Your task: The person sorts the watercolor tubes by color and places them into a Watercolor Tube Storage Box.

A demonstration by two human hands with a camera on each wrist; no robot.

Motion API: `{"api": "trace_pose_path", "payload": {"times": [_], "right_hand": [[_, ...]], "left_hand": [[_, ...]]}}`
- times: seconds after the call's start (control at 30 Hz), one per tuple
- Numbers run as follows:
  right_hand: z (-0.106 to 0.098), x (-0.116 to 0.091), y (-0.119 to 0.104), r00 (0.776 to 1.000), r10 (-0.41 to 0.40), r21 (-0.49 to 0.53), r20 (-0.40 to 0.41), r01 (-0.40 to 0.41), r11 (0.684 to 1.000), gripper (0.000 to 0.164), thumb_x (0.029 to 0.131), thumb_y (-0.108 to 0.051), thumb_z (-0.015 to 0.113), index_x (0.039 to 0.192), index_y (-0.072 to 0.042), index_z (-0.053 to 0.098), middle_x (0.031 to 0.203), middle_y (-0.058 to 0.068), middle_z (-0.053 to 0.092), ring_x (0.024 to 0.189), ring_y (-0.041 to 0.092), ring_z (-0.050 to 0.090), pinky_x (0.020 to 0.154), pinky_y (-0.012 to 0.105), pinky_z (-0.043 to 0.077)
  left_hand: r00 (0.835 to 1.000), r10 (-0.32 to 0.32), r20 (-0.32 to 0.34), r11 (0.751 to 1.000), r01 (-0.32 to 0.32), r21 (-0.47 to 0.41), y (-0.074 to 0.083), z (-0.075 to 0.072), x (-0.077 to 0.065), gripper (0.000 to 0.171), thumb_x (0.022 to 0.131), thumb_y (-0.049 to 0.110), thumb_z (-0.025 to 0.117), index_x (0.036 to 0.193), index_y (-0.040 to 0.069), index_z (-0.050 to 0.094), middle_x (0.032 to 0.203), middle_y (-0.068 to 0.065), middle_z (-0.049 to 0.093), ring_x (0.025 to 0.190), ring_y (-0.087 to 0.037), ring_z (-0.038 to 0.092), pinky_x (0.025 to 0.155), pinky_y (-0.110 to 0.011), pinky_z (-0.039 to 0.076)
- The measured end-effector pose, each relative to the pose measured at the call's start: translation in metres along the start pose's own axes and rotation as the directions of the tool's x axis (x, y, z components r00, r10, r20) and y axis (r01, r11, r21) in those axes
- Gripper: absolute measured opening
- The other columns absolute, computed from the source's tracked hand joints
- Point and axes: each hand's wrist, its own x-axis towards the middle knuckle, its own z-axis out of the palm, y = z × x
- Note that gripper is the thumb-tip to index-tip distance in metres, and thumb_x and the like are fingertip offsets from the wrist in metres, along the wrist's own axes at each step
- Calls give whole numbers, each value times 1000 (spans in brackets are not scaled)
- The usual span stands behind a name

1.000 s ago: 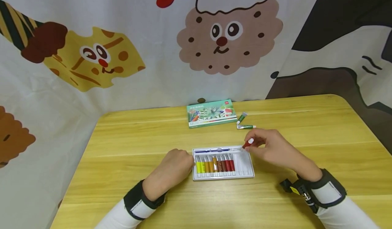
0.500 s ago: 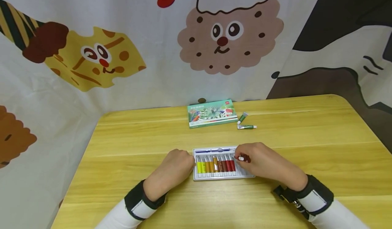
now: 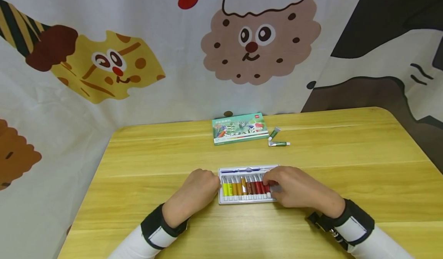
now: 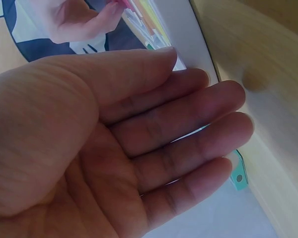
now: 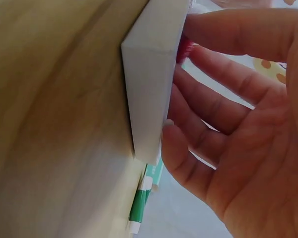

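Observation:
A white plastic tray [image 3: 242,202] lies on the table, holding a row of paint tubes from yellow through brown to red. My right hand [image 3: 295,187] reaches over its right part and pinches a red paint tube [image 3: 267,189] between thumb and fingers, at the right end of the row. In the right wrist view only a bit of the red tube [image 5: 185,49] shows behind the tray's wall. My left hand [image 3: 199,187] rests at the tray's left end; in the left wrist view its fingers [image 4: 188,109] are extended with a slight bend beside the tray edge.
A thin blue paintbrush [image 3: 240,171] lies in the tray's upper slot. Behind the tray stands a green illustrated paint box [image 3: 239,129] with two green paint tubes beside it, one [image 3: 274,134] slanted and one [image 3: 278,144] lying sideways. A printed curtain [image 3: 166,97] hangs behind the table.
My right hand has moved left and toward me from the tray's upper right, bringing the red tube down into the row. My left hand has stayed at the tray's left end.

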Motion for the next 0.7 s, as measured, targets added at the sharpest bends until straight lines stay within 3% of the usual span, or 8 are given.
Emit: {"api": "trace_pose_path", "payload": {"times": [0.27, 0.4, 0.7], "right_hand": [[-3, 0, 4, 998, 19, 21, -64, -18, 1000, 9, 93, -9, 76, 93, -18, 77, 87, -14, 64, 77, 5, 54, 70, 29, 50], [-4, 0, 5, 996, 45, 31, -79, -43, 999, 11, 95, -12, 77, 87, -19, 76, 79, -16, 61, 67, 2, 49, 61, 24, 44], [0, 3, 4, 993, 119, 82, -3, -118, 990, 14, 94, -26, 80, 83, -26, 73, 72, -17, 56, 60, 2, 45, 54, 24, 37]], "left_hand": [[1000, 13, -19, 1000, -13, -1, 0, 0, -1, 13, 96, 5, 73, 83, 4, 78, 62, -2, 62, 52, -8, 44, 52, -27, 40], [1000, 9, -16, 1000, -9, -6, 0, 0, -1, 13, 96, 6, 73, 84, 4, 78, 62, -2, 62, 52, -8, 44, 52, -27, 39], [1000, 3, -9, 1000, -3, -16, 0, 0, 1, 15, 96, 5, 72, 81, 5, 77, 61, -1, 61, 52, -8, 44, 52, -27, 39]]}}
